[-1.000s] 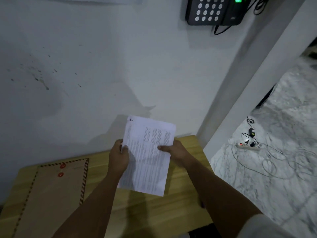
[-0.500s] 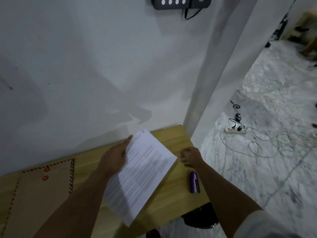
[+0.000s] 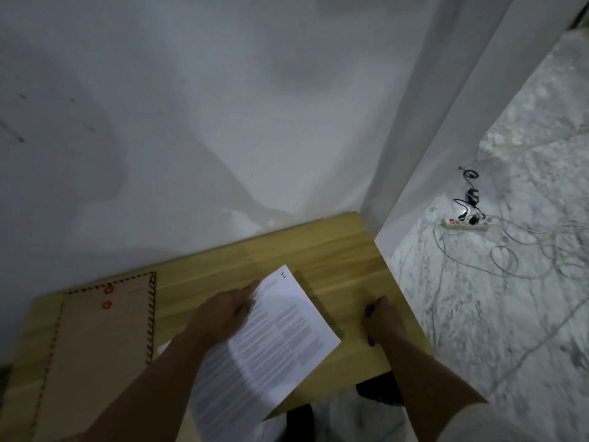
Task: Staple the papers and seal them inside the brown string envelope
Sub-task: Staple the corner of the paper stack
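A stack of printed white papers lies tilted over the wooden table, its near end hanging past the front edge. My left hand grips the stack's left edge near the top. My right hand is closed over a purple stapler on the table to the right of the papers; only its two ends show. The brown string envelope, with a dashed border and two red discs, lies flat at the table's left.
A white wall stands right behind the table, with a white pillar at the right corner. To the right, the marble floor carries a power strip and loose cables. A dark object sits under the table's right end.
My right hand let go of the papers, went right and closed over the purple stapler. My left hand lowered and tilted the papers toward the table. The camera tipped downward.
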### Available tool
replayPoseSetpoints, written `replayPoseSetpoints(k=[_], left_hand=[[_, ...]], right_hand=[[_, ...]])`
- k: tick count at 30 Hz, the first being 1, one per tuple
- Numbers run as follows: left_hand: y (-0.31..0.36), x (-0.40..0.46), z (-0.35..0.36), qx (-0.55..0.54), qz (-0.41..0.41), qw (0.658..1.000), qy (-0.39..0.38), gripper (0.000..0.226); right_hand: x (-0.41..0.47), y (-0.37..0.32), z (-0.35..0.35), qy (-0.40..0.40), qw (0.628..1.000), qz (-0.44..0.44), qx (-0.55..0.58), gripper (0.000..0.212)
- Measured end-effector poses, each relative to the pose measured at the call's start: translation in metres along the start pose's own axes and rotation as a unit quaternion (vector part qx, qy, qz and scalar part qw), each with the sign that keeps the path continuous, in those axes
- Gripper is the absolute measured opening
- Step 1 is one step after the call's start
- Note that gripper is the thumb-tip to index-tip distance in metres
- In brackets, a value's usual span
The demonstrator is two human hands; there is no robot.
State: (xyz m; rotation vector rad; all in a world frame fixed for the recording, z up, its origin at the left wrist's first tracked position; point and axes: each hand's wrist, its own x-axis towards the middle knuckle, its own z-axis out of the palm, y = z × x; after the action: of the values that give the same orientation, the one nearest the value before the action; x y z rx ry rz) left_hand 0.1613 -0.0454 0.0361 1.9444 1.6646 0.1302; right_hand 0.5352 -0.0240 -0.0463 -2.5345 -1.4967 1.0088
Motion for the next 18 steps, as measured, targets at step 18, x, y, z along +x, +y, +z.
replayPoseSetpoints(k=[18], left_hand=[[-0.002,-0.033,-0.11,-0.034,0.079,0.992,0.092,0.06]], right_hand=[[-0.061,-0.142,-0.107,-0.198,0.793,-0.021,0.575,0.034]])
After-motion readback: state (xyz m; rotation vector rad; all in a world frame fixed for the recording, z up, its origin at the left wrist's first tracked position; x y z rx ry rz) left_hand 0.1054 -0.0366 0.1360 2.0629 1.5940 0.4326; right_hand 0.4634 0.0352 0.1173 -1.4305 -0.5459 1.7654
